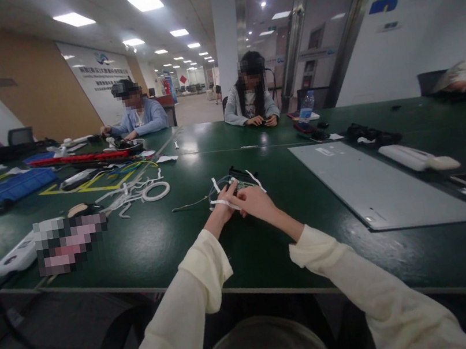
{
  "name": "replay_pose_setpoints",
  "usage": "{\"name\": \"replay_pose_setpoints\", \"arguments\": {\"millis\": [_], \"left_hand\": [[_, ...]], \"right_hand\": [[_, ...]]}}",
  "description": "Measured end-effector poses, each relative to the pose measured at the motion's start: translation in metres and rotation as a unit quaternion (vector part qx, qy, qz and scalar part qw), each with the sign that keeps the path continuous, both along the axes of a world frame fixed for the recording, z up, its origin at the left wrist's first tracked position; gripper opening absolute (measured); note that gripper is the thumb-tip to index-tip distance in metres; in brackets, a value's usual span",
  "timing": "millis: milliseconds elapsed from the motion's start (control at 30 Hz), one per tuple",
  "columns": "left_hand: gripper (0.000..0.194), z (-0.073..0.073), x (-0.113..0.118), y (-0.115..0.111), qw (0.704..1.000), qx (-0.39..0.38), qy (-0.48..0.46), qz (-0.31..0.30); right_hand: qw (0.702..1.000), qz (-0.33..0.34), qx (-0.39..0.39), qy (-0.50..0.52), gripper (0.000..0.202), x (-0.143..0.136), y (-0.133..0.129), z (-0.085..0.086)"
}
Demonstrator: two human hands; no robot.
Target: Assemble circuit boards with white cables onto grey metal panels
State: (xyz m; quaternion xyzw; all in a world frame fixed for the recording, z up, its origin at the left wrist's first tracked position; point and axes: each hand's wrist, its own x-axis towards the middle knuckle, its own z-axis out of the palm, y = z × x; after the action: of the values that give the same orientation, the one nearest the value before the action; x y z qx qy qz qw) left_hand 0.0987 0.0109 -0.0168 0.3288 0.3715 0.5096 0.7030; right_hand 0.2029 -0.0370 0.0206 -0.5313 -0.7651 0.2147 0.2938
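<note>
In the middle of the head view, my left hand (223,200) reaches over a small green circuit board (241,185) in a black frame (239,172), fingers closed at its near edge. A white strip (223,204) crosses the back of this hand. My right hand (258,201) meets it from the right, thumb and fingers pinched together near the left thumb; what they hold is hidden. Another white strip (255,181) stands up beyond the right hand, and a third (216,185) by the left fingers. A thin grey cable (191,205) trails leftward from the board.
White strips with a white ring (156,191) lie to the left, near a blue tray (22,185) and a white power strip (25,249). A large grey panel (375,188) lies to the right. A water bottle (306,107) stands farther back. Co-workers sit across the table (150,239).
</note>
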Motion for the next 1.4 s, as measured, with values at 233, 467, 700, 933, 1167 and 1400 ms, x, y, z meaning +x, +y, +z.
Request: {"name": "replay_pose_setpoints", "arguments": {"millis": [233,467,700,933,1167,1400], "left_hand": [[0.024,0.003,0.000,0.007,0.995,-0.078,-0.061,0.032],[0.023,0.006,-0.003,0.006,0.990,-0.106,-0.088,0.038],[0.017,0.008,-0.005,0.004,0.990,-0.100,-0.094,0.031],[0.019,0.007,-0.005,0.003,0.989,-0.097,-0.110,0.023],[0.019,-0.001,-0.006,0.004,0.991,-0.060,-0.115,0.011],[0.017,0.008,-0.004,0.003,0.990,-0.087,-0.100,0.037]], "right_hand": [[0.963,-0.228,0.119,-0.080,0.037,0.109,0.034,0.004],[0.876,-0.408,0.066,-0.249,0.052,0.209,0.038,-0.047],[0.889,-0.374,0.009,-0.264,0.054,0.209,0.041,-0.056],[0.911,-0.331,0.019,-0.246,0.050,0.203,0.046,-0.056],[0.919,-0.346,0.002,-0.187,0.051,0.203,0.045,-0.054],[0.931,-0.335,0.023,-0.139,0.045,0.192,0.049,-0.055]]}}
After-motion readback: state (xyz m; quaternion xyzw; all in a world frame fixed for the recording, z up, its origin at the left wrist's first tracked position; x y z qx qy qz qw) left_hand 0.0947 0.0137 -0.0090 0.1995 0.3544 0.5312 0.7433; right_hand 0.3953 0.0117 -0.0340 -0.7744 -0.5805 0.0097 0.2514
